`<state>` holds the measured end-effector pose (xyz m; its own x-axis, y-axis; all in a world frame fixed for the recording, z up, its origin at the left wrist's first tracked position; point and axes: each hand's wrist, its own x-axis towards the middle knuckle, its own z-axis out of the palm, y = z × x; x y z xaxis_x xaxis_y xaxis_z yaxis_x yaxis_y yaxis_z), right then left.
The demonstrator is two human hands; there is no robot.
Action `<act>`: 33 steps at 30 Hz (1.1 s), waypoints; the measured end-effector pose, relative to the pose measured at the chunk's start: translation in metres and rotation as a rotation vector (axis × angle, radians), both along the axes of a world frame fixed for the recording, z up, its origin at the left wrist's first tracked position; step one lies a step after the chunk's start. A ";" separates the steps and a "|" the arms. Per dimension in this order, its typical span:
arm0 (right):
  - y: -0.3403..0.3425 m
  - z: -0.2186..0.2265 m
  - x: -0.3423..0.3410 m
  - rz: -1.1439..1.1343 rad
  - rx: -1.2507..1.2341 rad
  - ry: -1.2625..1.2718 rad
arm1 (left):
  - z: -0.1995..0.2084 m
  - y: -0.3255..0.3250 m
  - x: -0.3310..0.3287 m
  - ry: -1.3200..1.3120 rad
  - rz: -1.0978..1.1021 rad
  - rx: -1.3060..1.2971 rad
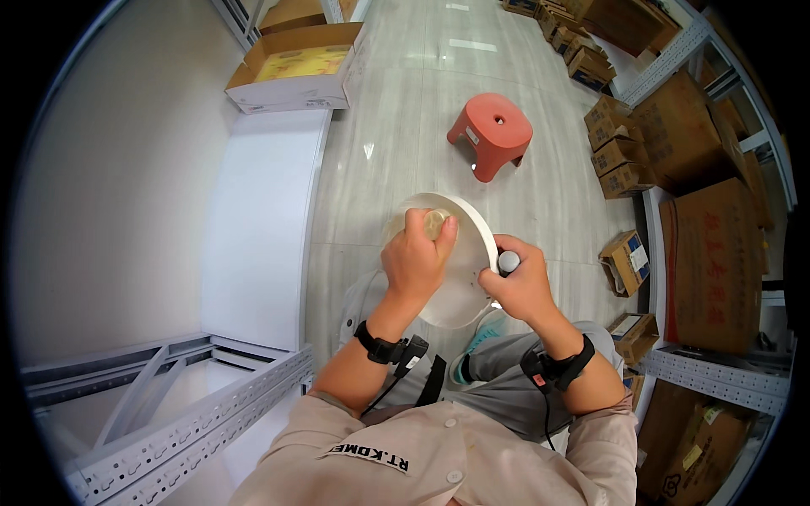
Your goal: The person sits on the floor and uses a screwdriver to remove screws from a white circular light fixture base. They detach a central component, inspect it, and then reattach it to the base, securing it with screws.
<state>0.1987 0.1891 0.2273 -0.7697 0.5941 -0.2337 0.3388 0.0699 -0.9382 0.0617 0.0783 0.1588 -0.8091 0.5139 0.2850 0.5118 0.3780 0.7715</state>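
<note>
I see my left hand pinching a pale pad inside the white bowl; right hand grips rim and a small bottle. Over bare floor, that 1-handed double hold could slip.

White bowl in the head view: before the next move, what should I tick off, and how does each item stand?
1. Left hand grips the white bowl at its rim, holding a pale lump: ok.
2. Right hand closed on a small dark-capped container: ok.
3. Container close beside the bowl's rim: ok.
4. Cap open or shut: cannot tell.
5. Anything in the bowl besides the lump: cannot tell.
6. Red stool stands apart on the floor ahead: ok.
</note>
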 end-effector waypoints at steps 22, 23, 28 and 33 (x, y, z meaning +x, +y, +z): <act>0.015 0.000 -0.006 -0.035 -0.020 0.087 | 0.009 0.005 -0.004 -0.209 -0.097 0.140; 0.015 0.000 -0.007 -0.034 -0.013 0.091 | 0.007 0.007 -0.004 -0.199 -0.087 0.109; 0.013 0.006 -0.013 -0.041 -0.007 0.113 | -0.022 0.009 -0.019 -0.251 -0.023 0.337; 0.015 0.002 -0.011 -0.053 0.036 0.116 | -0.029 0.016 -0.023 -0.722 -0.090 0.609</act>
<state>0.1878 0.2037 0.2291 -0.7575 0.6412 -0.1228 0.2327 0.0894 -0.9684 0.0385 0.0945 0.1300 -0.8590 0.5112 -0.0290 -0.1586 -0.2119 0.9643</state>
